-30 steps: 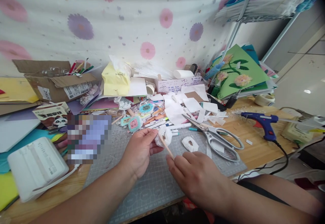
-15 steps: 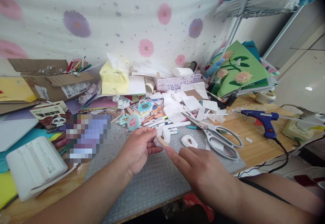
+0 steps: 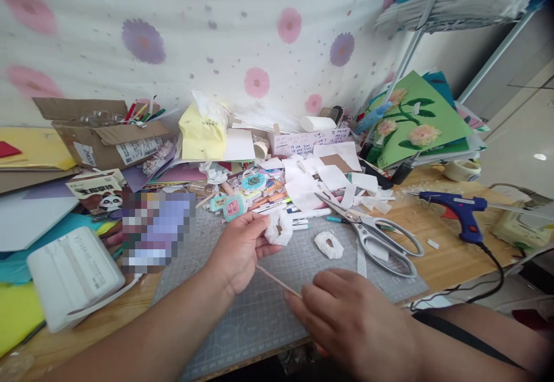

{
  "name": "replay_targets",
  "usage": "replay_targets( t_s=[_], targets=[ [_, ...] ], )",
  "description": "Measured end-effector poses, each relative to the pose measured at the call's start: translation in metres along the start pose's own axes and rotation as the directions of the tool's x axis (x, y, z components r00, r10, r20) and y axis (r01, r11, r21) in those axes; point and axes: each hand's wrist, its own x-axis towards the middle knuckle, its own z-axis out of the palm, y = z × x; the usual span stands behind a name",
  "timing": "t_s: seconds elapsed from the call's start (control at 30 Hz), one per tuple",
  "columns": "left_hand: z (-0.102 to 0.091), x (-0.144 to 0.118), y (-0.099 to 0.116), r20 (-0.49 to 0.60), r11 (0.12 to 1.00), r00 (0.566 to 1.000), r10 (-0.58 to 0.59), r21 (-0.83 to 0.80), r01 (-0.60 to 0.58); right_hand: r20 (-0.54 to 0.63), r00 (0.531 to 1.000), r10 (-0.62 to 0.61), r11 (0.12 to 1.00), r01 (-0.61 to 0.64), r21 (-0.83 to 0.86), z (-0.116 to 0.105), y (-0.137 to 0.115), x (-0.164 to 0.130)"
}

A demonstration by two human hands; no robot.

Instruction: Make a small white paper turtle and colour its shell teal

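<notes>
My left hand (image 3: 236, 249) pinches a small white lumpy piece (image 3: 278, 229), wrapped in what looks like tissue, with a ragged brown opening in its middle. In my right hand (image 3: 352, 315) is a thin wooden craft stick (image 3: 279, 281), its tip pointing at the left hand and lying below the white piece, apart from it. A similar white piece (image 3: 329, 246) with a brown opening rests on the grey cutting mat (image 3: 234, 327). To its right lie large scissors (image 3: 385, 242), blades partly spread.
Pens and paper scraps (image 3: 300, 188) crowd the mat's far side, beside round decorated pieces (image 3: 235, 207). A blue glue gun (image 3: 459, 206) lies on the right, its cable trailing over the edge. A white box-like device (image 3: 75, 281) and cardboard box (image 3: 108, 134) stand left.
The stick was against the white piece; my right hand has drawn it down and away. My left hand has turned the piece so its opening faces me. The view has shifted slightly.
</notes>
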Motion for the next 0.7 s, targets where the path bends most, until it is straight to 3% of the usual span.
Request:
replay_targets(
  t_s=[0.13, 0.23, 0.33, 0.4, 0.5, 0.7],
  targets=[
    [-0.001, 0.000, 0.000, 0.003, 1.000, 1.000, -0.020, 0.023, 0.020, -0.095, 0.995, 0.014, 0.985, 0.003, 0.175, -0.002, 0.008, -0.012],
    [-0.002, -0.001, 0.001, 0.004, 0.999, 1.000, -0.025, 0.038, 0.025, -0.142, 0.965, 0.223, 0.905, -0.151, 0.397, -0.003, 0.022, -0.025],
    [-0.002, -0.002, 0.000, 0.013, 0.998, 0.999, -0.033, 0.061, 0.032, -0.119, 0.884, 0.451, 0.775, -0.323, 0.543, -0.006, 0.037, -0.034],
    [-0.002, -0.003, -0.002, 0.028, 0.995, 0.999, -0.023, 0.099, 0.020, -0.091, 0.843, 0.530, 0.707, -0.380, 0.597, -0.008, 0.043, -0.037],
    [-0.001, -0.005, -0.006, 0.055, 0.986, 0.998, 0.009, 0.166, -0.018, -0.070, 0.817, 0.573, 0.653, -0.403, 0.642, -0.011, 0.048, -0.035],
    [0.001, -0.008, -0.008, 0.126, 0.972, 0.992, 0.031, 0.229, -0.059, -0.006, 0.830, 0.557, 0.642, -0.427, 0.637, -0.015, 0.049, -0.026]
  ],
)
